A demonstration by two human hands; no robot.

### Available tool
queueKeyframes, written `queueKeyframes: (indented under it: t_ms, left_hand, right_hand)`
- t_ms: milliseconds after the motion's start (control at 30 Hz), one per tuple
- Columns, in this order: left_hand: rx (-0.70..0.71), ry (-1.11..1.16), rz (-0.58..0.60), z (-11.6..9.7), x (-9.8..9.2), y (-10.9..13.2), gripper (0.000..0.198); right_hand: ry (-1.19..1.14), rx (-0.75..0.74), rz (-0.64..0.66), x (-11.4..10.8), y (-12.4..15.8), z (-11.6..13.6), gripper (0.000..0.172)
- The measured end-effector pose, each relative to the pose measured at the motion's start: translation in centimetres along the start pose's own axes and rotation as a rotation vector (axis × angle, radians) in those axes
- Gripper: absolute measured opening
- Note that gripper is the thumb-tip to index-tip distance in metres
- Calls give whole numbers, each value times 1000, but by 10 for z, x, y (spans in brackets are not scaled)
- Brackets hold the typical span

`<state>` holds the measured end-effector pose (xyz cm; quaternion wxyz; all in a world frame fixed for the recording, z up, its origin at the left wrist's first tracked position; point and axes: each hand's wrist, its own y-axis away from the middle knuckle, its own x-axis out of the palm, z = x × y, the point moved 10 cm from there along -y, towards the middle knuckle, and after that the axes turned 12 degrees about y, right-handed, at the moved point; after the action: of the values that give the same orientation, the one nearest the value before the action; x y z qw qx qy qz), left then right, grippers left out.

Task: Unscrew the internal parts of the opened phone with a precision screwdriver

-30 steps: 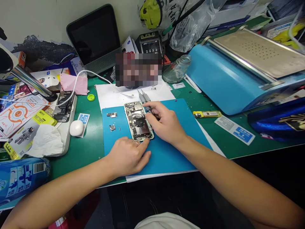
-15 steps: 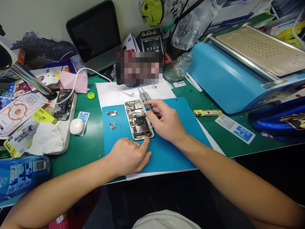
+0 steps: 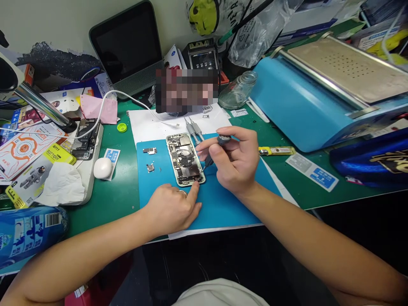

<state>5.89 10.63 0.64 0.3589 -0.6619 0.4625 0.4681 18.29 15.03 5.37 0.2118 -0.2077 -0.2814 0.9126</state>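
White-framed rectangular phone (image 3: 190, 172) with bare insides lies on the flat blue mat (image 3: 218, 210). The empty left hand (image 3: 172, 206) rests its index finger on the phone's lower end, other fingers curled; the right hand (image 3: 235, 163) pinches a slim dark-grey screwdriver (image 3: 208, 160) between thumb and fingers, tip beside the phone

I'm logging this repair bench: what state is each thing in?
Smartphone: opened on the blue mat, internals bare
Left hand: index fingertip at the smartphone's lower edge
Right hand: gripping a screwdriver
Screwdriver: tip angled down at smartphone's edge
Two other screwdrivers: lying down
Second phone: opened
Smart display: screen dark
Earbud case: closed
Bottle cap: off, lying loose
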Motion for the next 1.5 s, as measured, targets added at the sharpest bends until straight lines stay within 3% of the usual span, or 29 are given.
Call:
queueKeyframes:
  t_ms: [100, 333, 467, 600, 733, 1033, 1233, 1500]
  left_hand:
    - [-1, -2, 6, 0, 0, 0, 50]
    - [-15, 3, 33, 2, 0, 1, 50]
    - [-27, 1, 46, 4, 1, 1, 51]
    - [-31, 0, 52, 5, 1, 1, 51]
    - [-32, 0, 57, 5, 0, 1, 51]
    - [-35, 15, 48, 5, -2, 1, 52]
    - [-31, 28, 35, 6, -2, 2, 52]
    - [-27, 27, 38, 5, -1, 1, 51]
  right_hand:
    - [-33, -44, -36, -1, -1, 2, 21]
    - [115, -34, -322, -34, -9, 1, 19]
    - [189, 13, -358, -46, -15, -6, 15]
    - [442, 64, -271, -51, -24, -23, 10]
    - [657, 123, 10, -37, -32, -50, 17]
    - [697, 86, 262, -8, -26, -55, 29]
    - [702, 232, 285, -10, -24, -65, 34]
    - [585, 253, 223, -14, -23, -70, 31]
